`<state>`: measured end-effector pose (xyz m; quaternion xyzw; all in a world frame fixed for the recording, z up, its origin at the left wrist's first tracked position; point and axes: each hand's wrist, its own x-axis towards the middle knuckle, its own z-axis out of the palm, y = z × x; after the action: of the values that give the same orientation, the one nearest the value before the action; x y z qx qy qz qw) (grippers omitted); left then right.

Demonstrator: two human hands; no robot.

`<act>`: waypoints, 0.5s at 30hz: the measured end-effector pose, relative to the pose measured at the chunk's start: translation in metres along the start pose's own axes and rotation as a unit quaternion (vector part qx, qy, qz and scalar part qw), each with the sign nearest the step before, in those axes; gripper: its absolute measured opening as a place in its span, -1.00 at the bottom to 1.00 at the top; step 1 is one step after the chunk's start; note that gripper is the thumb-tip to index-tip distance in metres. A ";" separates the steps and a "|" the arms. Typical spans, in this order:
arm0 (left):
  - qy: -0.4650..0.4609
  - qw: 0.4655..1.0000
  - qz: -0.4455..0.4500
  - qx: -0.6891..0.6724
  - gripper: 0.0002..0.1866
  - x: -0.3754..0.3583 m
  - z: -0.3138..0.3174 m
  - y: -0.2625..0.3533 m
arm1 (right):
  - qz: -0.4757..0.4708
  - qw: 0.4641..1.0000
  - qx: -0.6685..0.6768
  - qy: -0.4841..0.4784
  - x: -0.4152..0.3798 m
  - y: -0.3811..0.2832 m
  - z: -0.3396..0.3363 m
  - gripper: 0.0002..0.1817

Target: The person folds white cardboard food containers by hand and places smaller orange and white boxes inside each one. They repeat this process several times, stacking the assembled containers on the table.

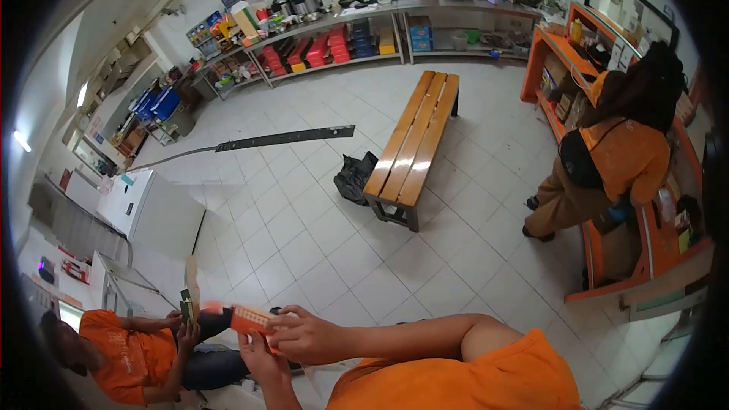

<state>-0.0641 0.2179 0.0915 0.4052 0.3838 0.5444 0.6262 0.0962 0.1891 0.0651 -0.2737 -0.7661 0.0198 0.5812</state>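
Note:
A small orange-red box-like piece point(248, 320) with pale markings sits between my two hands at the lower left. Its far end is blurred, and I cannot make out its exact kind. My left hand point(263, 361) comes up from below with fingers closed around its lower side. From the right, my right hand point(304, 334) reaches across, its bent fingers pressed on the near end. My fingers hide part of the piece. Close by, a seated co-worker in an orange shirt point(125, 357) holds a dark green and cream carton-like piece point(187, 305).
A wooden bench point(418, 137) stands mid-floor, with a black plastic bag point(355, 177) beside it. At the right, another person point(615, 152) leans at an orange counter point(558, 49). A white chest-like appliance point(152, 201) stands left. Steel shelving point(326, 19) lines the back wall.

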 end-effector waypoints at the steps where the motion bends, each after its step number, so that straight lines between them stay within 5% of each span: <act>1: -0.023 1.000 -0.007 -0.001 -0.61 0.003 -0.004 0.002 | 0.007 1.000 -0.001 0.003 -0.001 -0.006 -0.001 -0.77; 3: -0.048 0.998 -0.003 -0.028 -0.61 -0.008 0.005 -0.001 | 0.056 0.998 0.010 0.035 0.004 -0.016 -0.006 -0.78; 4: -0.044 0.998 0.014 -0.038 -0.61 -0.021 0.017 -0.007 | 0.153 0.987 -0.005 0.049 -0.005 -0.022 0.003 -0.82; 7: -0.049 0.993 0.003 -0.112 -0.60 -0.044 0.016 -0.007 | 0.136 0.986 -0.067 0.068 -0.005 -0.037 0.003 -0.70; 11: -0.133 0.985 0.011 0.111 -0.66 -0.053 -0.007 0.012 | 0.194 0.974 0.068 0.091 -0.020 -0.047 -0.009 -0.55; 13: -0.285 0.892 -0.099 0.335 -0.70 -0.052 -0.052 0.015 | 0.137 0.988 0.003 0.071 -0.020 -0.055 -0.044 -0.47; 14: -0.270 0.893 -0.123 0.340 -0.62 -0.062 -0.050 0.018 | 0.142 0.989 0.001 0.032 -0.037 -0.047 -0.039 -0.44; 15: -0.352 0.794 0.122 0.481 -0.52 -0.055 -0.100 -0.021 | 0.153 0.987 -0.013 -0.042 -0.051 -0.045 -0.041 -0.51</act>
<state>-0.1546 0.1701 0.0366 0.8609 0.2972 0.1812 0.3709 0.1242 0.1163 0.0496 -0.3943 -0.7392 0.1103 0.5348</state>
